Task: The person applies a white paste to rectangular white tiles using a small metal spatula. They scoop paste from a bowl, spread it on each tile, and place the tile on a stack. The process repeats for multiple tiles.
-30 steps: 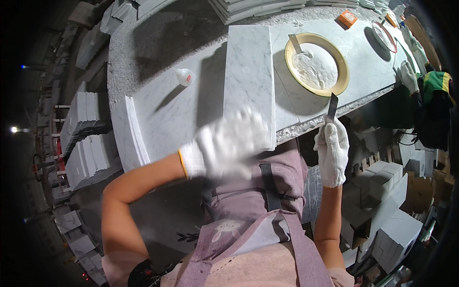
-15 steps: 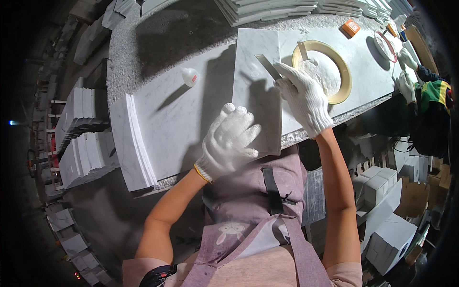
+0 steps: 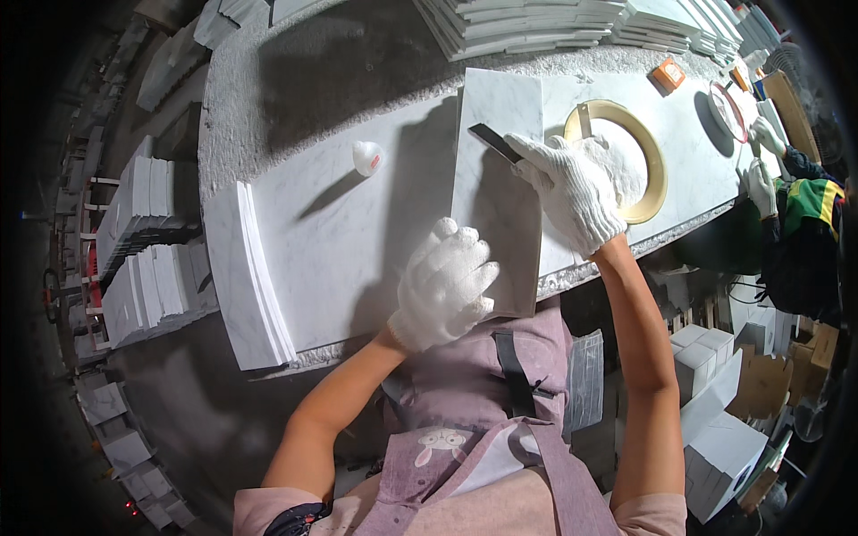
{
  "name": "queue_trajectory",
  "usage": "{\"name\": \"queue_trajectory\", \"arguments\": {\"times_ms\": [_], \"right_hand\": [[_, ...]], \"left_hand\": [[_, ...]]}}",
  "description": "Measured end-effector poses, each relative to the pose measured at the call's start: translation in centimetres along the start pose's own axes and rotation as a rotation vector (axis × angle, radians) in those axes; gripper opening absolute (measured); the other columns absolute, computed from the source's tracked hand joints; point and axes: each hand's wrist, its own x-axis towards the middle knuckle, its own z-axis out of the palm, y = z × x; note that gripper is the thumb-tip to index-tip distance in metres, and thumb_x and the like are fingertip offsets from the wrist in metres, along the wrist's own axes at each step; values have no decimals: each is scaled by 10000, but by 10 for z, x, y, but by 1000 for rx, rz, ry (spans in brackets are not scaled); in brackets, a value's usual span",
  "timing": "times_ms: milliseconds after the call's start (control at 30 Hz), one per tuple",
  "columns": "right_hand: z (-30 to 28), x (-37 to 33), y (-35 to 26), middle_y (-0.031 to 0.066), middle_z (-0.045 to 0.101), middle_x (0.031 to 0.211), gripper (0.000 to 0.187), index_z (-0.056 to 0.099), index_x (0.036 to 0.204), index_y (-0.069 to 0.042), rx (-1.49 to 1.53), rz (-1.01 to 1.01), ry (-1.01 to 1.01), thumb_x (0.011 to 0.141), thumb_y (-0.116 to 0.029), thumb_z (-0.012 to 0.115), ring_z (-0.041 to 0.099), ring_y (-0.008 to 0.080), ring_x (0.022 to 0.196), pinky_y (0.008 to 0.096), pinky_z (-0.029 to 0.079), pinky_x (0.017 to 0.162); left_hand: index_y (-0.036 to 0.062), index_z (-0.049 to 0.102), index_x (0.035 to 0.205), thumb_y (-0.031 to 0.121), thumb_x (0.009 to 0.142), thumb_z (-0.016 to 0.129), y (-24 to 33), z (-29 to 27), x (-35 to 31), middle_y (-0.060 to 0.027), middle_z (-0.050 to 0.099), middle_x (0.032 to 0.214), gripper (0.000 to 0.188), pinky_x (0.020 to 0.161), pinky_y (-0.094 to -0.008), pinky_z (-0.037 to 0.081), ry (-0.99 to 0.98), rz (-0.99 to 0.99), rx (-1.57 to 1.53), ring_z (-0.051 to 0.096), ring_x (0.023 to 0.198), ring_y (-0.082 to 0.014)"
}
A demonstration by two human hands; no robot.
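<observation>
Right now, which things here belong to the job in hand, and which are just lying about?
Probably in the job:
scraper, held in the right hand
marble slab below it
bowl of white stuff, beside the slab

Probably just lying about:
white bottle
orange box
stacked slabs at the back

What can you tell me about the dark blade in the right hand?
The dark blade is a narrow, flat strip with straight long edges, perhaps metal by its look. The right hand, in a white knitted glove, holds one end, hiding that part from view. The free end sticks out past the fingertips, pointing forward and to the person's left, above a pale, grey-veined slab. Whether it touches the slab cannot be told from this angle.
</observation>
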Motion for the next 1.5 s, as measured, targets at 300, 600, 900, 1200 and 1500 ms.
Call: {"name": "queue_trajectory", "arguments": {"times_ms": [300,600,900,1200,1500], "right_hand": [[-4,1,-1,143,743,968,436,685,1413,-146,93,-87,12,999,-84,563,724,297,857,393,568,775],[-7,7,-3,205,725,1007,444,655,1439,-168,13,-83,-11,1014,-117,540,735,324,833,416,589,705],[-11,10,0,233,702,1008,431,637,1443,-132,128,-69,-55,1022,-83,563,719,343,879,429,585,757],[-23,-16,-13,-17,667,914,486,573,1539,-87,662,189,101,1064,-158,645,512,57,617,249,475,591],[-28,-87,-74,106,591,1400,608,419,1626,-45,1217,307,-18,1081,-194,645,590,140,1159,267,521,965]], "left_hand": [[103,737,1224,348,992,619,1,-1,4,-127,672,1299,357,1120,-586,476,158,102,-11,605,1288,-343],[56,741,1122,348,1020,585,2,-4,7,-153,646,1233,347,1116,-592,455,52,70,-58,596,1255,-379],[65,744,1152,323,999,618,5,-4,10,-127,652,1266,326,1125,-572,461,161,115,-6,607,1258,-358],[34,769,992,401,957,591,4,-3,11,-172,703,1057,410,1095,-584,460,101,53,-22,651,1114,-402],[74,758,1219,215,904,788,46,-23,10,-86,677,1287,346,1112,-537,474,168,-60,91,633,1214,-351]]}}
